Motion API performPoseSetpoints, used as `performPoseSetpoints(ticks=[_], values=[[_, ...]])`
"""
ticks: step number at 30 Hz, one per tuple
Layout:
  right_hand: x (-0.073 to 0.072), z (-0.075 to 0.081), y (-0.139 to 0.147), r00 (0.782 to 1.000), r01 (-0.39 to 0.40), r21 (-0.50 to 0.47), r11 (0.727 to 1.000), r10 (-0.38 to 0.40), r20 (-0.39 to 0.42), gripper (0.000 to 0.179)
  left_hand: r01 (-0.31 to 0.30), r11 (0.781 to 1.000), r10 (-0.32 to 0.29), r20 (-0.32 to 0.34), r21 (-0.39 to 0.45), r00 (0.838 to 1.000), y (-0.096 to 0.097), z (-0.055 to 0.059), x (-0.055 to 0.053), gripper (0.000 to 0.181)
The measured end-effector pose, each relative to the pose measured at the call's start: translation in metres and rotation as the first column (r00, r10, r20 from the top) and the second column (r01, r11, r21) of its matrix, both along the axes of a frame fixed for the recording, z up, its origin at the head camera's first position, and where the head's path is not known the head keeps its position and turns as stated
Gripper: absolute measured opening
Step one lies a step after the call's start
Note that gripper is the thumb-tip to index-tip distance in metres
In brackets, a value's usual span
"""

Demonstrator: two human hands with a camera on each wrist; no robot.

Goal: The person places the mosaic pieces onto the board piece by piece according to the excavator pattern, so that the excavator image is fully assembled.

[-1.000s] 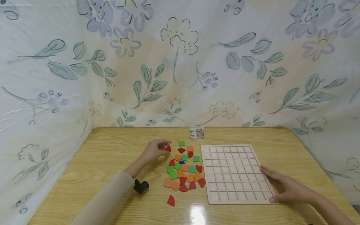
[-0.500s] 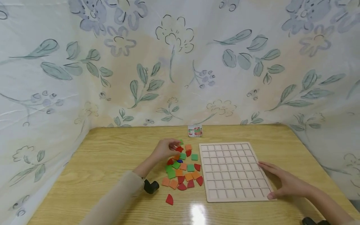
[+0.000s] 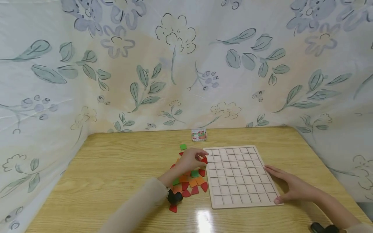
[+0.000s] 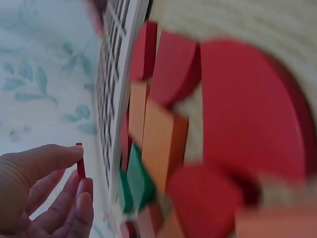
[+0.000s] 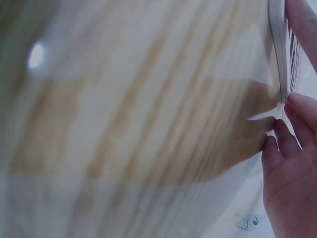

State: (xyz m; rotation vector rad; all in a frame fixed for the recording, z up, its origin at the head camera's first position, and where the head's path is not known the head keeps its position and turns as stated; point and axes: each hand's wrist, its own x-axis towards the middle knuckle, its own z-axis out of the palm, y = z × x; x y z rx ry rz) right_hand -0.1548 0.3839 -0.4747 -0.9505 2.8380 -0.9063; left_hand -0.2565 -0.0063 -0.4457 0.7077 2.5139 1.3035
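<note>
My left hand (image 3: 190, 160) pinches a red quarter-circle tile (image 3: 205, 160) between thumb and fingertips, at the upper left edge of a pale wooden grid board (image 3: 236, 177). The left wrist view shows this tile (image 4: 80, 161) edge-on, upright and off the table. Bare squares cover the board's top. Along its right side lies my right hand (image 3: 292, 187), with extended fingers touching the edge and the thumb at the near corner. Beneath my left arm are loose tiles: orange squares (image 3: 193, 183), green squares (image 3: 194, 174) and red quarter-circles (image 3: 204, 186). Some are hidden by the hand.
A small picture card (image 3: 199, 135) lies at the back of the wooden table (image 3: 122, 161). One green square (image 3: 183, 147) sits beyond the other tiles, and a red tile (image 3: 173, 209) lies nearest the front. A floral cloth (image 3: 186, 64) hangs behind.
My left hand has moved right across the loose tiles to the board's edge, carrying the red tile. The right hand stays at the board. The head view has shifted slightly.
</note>
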Motion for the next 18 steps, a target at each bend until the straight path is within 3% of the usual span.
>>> performPoseSetpoints(ticks=[11, 18], values=[[0.001, 0.001, 0.000, 0.999, 0.018, -0.004, 1.000, -0.017, 0.042, 0.100, -0.026, 0.998, 0.027, 0.017, -0.064, 0.999, 0.031, -0.008, 0.007, 0.030], [0.000, 0.001, 0.002, 0.998, 0.030, -0.013, 0.999, -0.029, 0.050, 0.101, -0.016, 0.995, 0.011, -0.053, -0.099, 0.999, 0.036, -0.010, 0.009, 0.029]])
